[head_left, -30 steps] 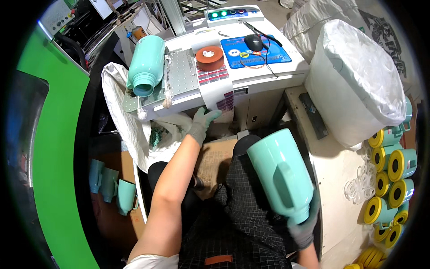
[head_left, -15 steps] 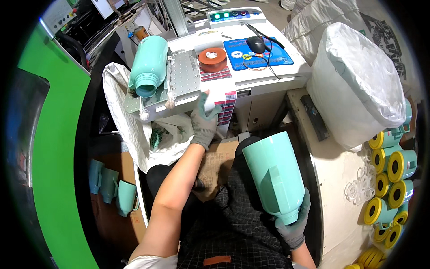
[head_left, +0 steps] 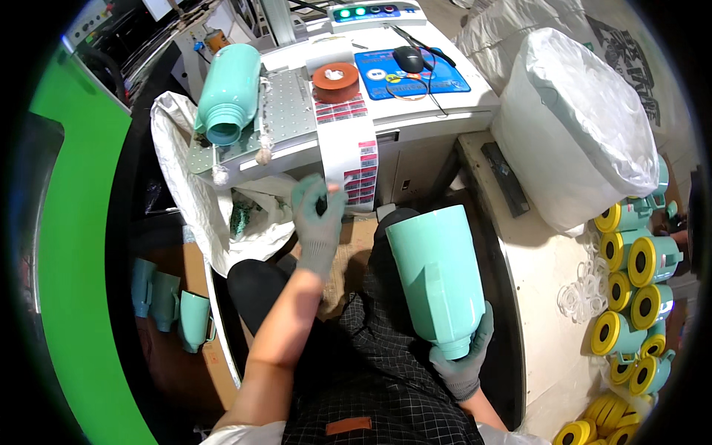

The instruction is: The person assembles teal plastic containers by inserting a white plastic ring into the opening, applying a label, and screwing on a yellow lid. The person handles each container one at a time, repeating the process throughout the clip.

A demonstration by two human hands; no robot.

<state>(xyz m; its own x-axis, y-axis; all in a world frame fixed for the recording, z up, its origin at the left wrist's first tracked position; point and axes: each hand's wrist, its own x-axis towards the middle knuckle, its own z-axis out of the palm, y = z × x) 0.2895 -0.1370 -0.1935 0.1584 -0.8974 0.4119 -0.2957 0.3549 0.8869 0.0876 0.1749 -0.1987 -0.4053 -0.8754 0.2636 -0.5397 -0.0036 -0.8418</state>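
My right hand [head_left: 463, 363], in a grey-green glove, grips a teal jug [head_left: 437, 274] around its narrow neck. The jug tilts over my right thigh, neck toward me, wide end away, its handle facing up. My gloved left hand [head_left: 319, 208] is raised beside a hanging strip of labels [head_left: 361, 182]. Its thumb and forefinger are pinched together, with a bare fingertip showing; whatever sits between them is too small to make out. The strip comes down over the table's front edge, printed with small red and white labels.
Another teal jug [head_left: 228, 93] lies on the perforated metal plate [head_left: 288, 104], beside a brown tape roll [head_left: 335, 81]. A mouse [head_left: 408, 58] rests on a blue pad. White sacks [head_left: 575, 133] flank me. Yellow-ended jugs [head_left: 644, 263] pile up at right; several others lie in a carton [head_left: 194, 319] at left.
My left hand has drawn down and left from the label strip, its fingers closing into a pinch. The right hand keeps its hold on the jug. The whole view has shifted slightly.
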